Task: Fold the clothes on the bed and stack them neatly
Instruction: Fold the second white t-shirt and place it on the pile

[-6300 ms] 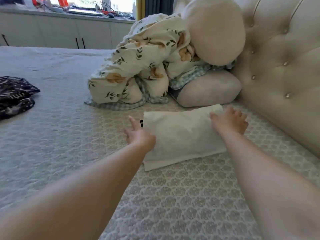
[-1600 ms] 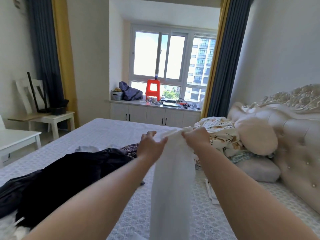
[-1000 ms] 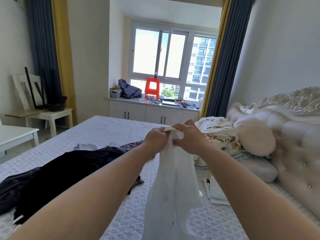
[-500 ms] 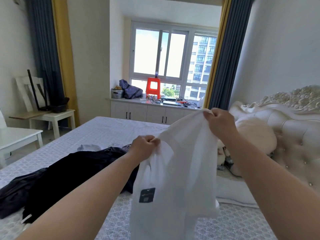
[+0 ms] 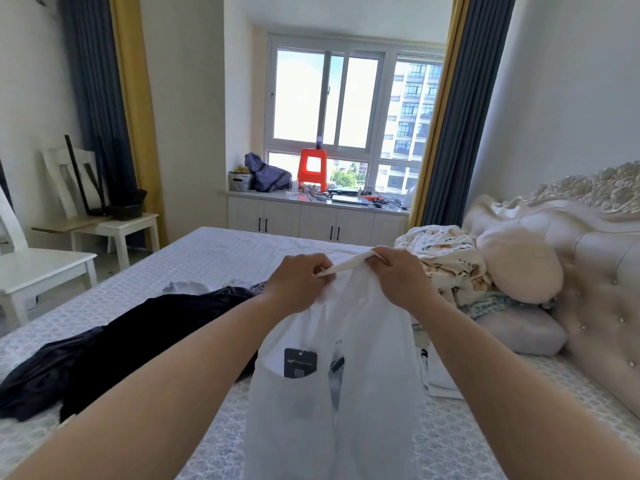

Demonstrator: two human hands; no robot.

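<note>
Both hands (image 5: 349,278) gripping white shirt (image 5: 332,393)

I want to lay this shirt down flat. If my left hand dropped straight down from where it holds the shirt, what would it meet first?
Probably the dark clothes heaped on the bed, just below the left hand gripping the white shirt; depth is unclear.

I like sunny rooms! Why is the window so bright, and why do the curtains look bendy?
Head view: daylight through the window washes the panes nearly white; the wide lens bows the curtains at the edges; both hands and the white shirt look sharp.
</note>
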